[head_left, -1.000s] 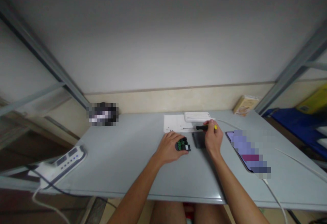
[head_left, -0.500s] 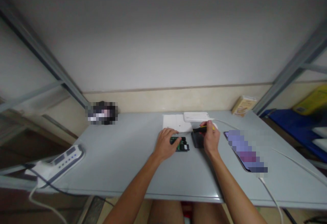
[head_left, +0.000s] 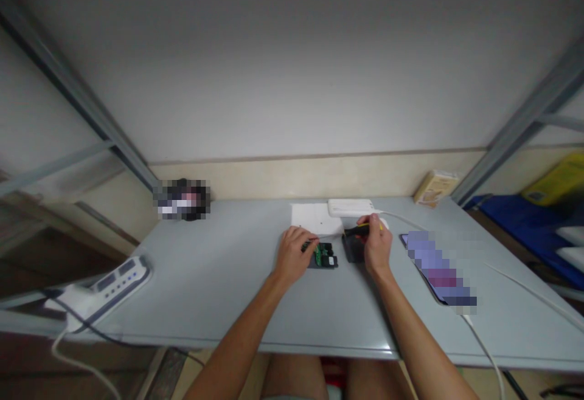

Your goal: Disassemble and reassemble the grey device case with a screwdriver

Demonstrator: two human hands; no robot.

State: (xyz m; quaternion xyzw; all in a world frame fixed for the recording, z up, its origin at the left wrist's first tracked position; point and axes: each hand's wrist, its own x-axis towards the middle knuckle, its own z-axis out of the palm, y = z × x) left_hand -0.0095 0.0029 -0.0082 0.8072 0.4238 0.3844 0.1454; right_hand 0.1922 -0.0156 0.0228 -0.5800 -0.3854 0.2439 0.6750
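Observation:
A screwdriver (head_left: 357, 230) with a black and yellow handle is held in my right hand (head_left: 378, 245), its thin shaft lying level and pointing left. The shaft's end reaches the fingertips of my left hand (head_left: 294, 253), where thumb and fingers come together in a pinch; anything small between them is too tiny to make out. Just under the left fingers lies a green circuit board (head_left: 320, 253) in a dark casing, partly covered by that hand. A flat black piece (head_left: 352, 249) lies beneath the right hand, partly hidden by it.
Behind the hands lie a white paper (head_left: 314, 214) with small dark specks and a white power bank (head_left: 350, 207) with a cable. A phone (head_left: 440, 272) on a cable lies to the right. At left is a power strip (head_left: 112, 290); a small box (head_left: 434, 188) stands back right.
My left thumb has drawn up from the circuit board toward the fingers, at the screwdriver's end, uncovering more of the board. My right hand stays almost where it was.

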